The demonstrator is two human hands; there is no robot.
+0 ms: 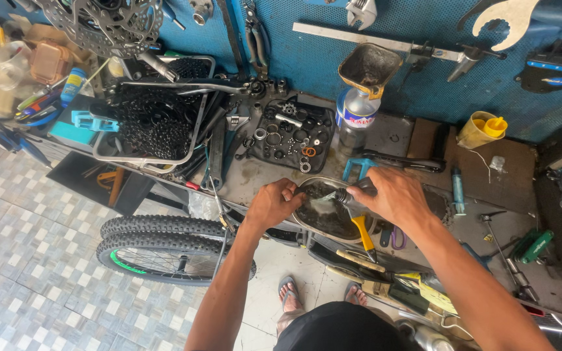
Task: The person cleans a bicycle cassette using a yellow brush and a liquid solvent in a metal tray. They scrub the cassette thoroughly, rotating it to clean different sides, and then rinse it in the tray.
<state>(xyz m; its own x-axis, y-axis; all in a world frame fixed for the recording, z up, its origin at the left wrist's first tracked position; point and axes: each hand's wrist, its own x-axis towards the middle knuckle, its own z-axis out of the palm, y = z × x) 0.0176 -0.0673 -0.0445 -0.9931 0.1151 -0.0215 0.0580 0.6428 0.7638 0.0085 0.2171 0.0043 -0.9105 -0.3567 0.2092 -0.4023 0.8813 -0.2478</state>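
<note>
Here, largest first: the workbench (398, 140) runs along a blue pegboard (424, 78) hung with tools. 2 bicycle wheels (164, 250) lean below its front edge, at the left. A wire tray of dark sprockets and cassettes (154, 120) sits at the back-left end; right of it lies a black parts tray (294, 133) of washers and small rings. Mid-bench stands a clear bottle with a grimy funnel (367, 68) in its neck; a yellow bottle (482, 129) stands further right, toward the back. The metal wash pan (323, 214), dark with dirty liquid, rests at the front edge, directly under both hands. The left hand (273, 203) is curled closed at the pan's left rim; what it pinches is hidden. The right hand (391, 195) is wrapped firmly around a yellow-handled brush (363, 231) and a dark small part (345, 195), held over the pan. Judgement: working well here means keeping the part low over the pan so drips fall inside, and steadying the rim. In the way: pliers and loose tools (385, 273) crowd the front edge by the right forearm, and a blue tool (358, 166) sits just behind the pan.
</note>
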